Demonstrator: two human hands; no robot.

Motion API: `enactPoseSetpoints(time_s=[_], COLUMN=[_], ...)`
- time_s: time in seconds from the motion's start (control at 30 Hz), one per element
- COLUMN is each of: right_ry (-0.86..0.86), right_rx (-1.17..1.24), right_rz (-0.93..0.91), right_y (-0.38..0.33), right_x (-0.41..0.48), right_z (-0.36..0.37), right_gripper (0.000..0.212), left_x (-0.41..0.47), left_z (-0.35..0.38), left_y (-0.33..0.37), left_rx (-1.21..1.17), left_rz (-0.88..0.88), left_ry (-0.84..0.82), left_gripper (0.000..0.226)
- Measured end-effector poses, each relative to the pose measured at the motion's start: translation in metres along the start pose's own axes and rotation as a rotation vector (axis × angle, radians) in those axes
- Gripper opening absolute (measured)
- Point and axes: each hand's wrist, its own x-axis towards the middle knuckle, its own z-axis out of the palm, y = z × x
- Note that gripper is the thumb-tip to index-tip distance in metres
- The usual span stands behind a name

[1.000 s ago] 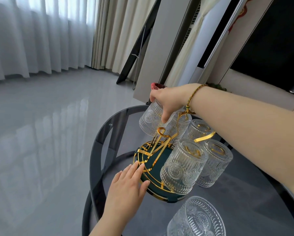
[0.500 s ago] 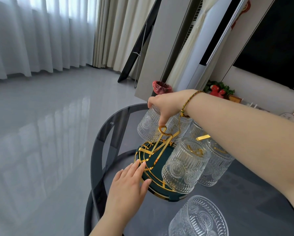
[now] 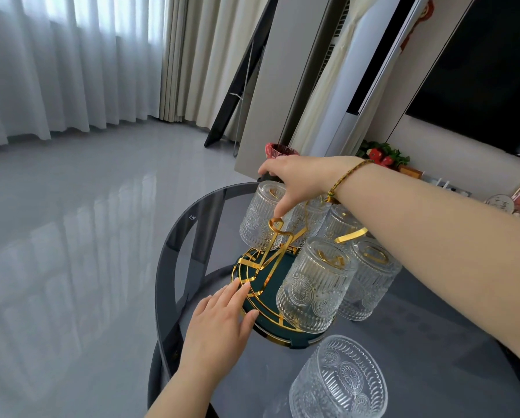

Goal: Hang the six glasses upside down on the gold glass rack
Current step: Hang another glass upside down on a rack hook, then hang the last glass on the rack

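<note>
Our right hand (image 3: pixel 301 179) has shifted onto the gold wire glass rack (image 3: pixel 271 267), fingertip pressing its empty hook; left hand (image 3: pixel 219 324) flat, steadying beside; sixth ribbed clear glass (image 3: pixel 340 384) waits near us.

I noted a round dark glass table (image 3: pixel 174 254) with a black rim. Directly on it sat the gold glass rack (image 3: pixel 271 285) with its green base, and one loose embossed glass (image 3: pixel 340 381) upside down near the front edge.
</note>
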Motion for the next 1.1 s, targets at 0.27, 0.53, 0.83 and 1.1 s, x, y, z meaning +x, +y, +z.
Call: enactPoseSetpoints(time_s=[0.27,0.53,0.83,1.1], right_ry=[0.328,0.638,0.56,0.487], right_rx=[0.224,0.732,1.358,1.19], right_rz=[-0.051,0.109,0.383,0.498], right_y=[-0.005,-0.003,-0.057,-0.079], right_x=[-0.105,-0.217,-0.233,-0.201], right_z=[0.012,0.102,0.236,0.253], right_gripper=[0.068,0.056,0.082,0.104], left_x=[-0.004,-0.011,-0.019,-0.029], left_z=[-0.006,-0.008,-0.014,-0.016], left_y=[0.006,0.011,0.015,0.015], left_rx=[0.023,0.153,0.287,0.278], left_rz=[0.0,0.059,0.084,0.101], left_ry=[-0.048,-0.035,-0.085,-0.102], left_gripper=[0.048,0.045,0.044,0.046])
